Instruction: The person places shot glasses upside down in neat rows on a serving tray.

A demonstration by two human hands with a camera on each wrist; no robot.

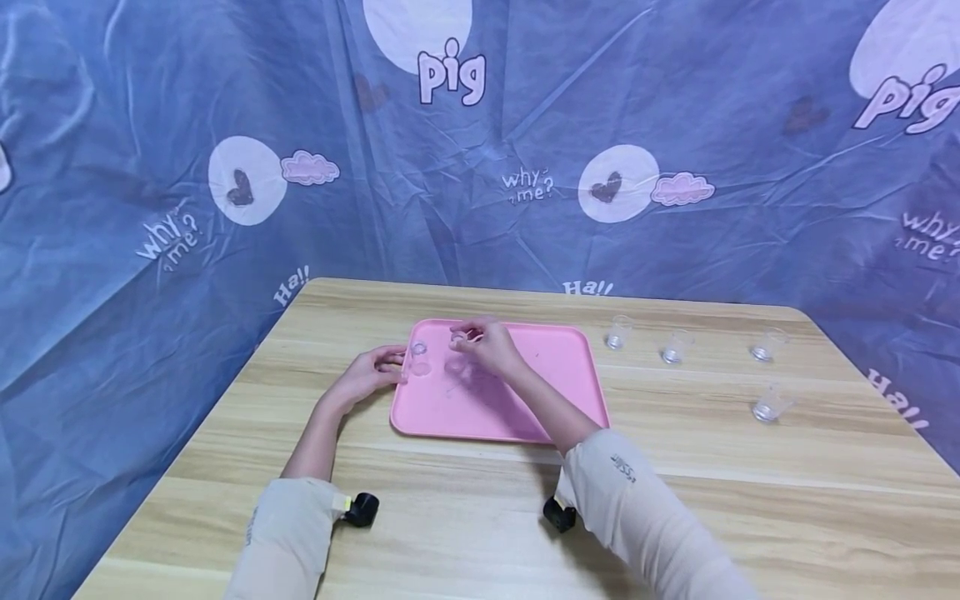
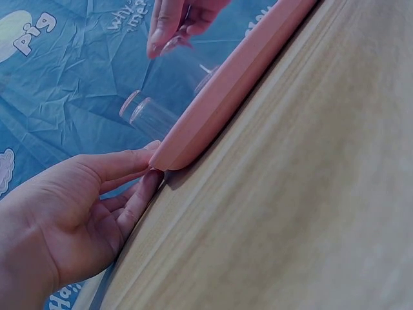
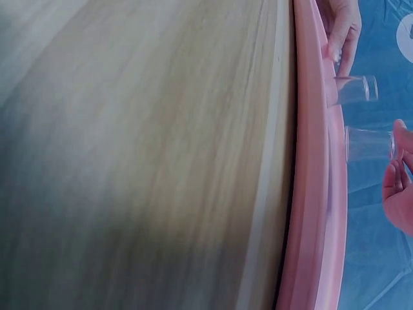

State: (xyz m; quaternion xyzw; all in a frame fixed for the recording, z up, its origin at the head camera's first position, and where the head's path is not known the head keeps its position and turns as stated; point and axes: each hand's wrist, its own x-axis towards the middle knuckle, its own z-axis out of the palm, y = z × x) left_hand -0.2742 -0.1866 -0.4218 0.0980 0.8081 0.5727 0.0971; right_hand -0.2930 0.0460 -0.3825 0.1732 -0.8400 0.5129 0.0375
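Left hand [image 1: 369,372]: rests at the left edge of the pink tray [image 1: 555,375]; fingers nearly straight, tips touching the tray's corner rim in the left-wrist view, gripping nothing visible. Thumb side hidden behind the rim there.
Right hand [image 1: 486,343]: over the far left part of the tray, fingertips pinching the rim of a small clear cup [image 1: 457,354]. Palm out of sight in the head view; only fingertips at the frame edge in both wrist views.
Held cup: upright, base on or just above the tray floor; cannot tell which, since clear plastic blends into the pink.
Second clear cup [image 1: 418,358]: upright on the tray, just left of the held one, near the left hand's fingertips; whether touched cannot be made out.
Tray: lies flat on the wooden table [image 1: 480,517], toward its far side; near right corner covered by the right forearm.
Loose cups: four more on the bare table right of the tray, three in a row at [image 1: 618,332], [image 1: 676,346], [image 1: 767,343] and one nearer at [image 1: 771,403]; all well apart from the tray, outlines faint.
Sleeves: pale, both cut off by the lower frame edge.
Wrist cameras: dark mounts at [image 1: 361,509] and [image 1: 559,515], partly hidden under the sleeves.
Backdrop [image 1: 150,167]: blue creased cloth with "pig" and "why me?" prints; some words cut off at the edges.
Wrist views: steeply tilted, mostly blurred table grain.
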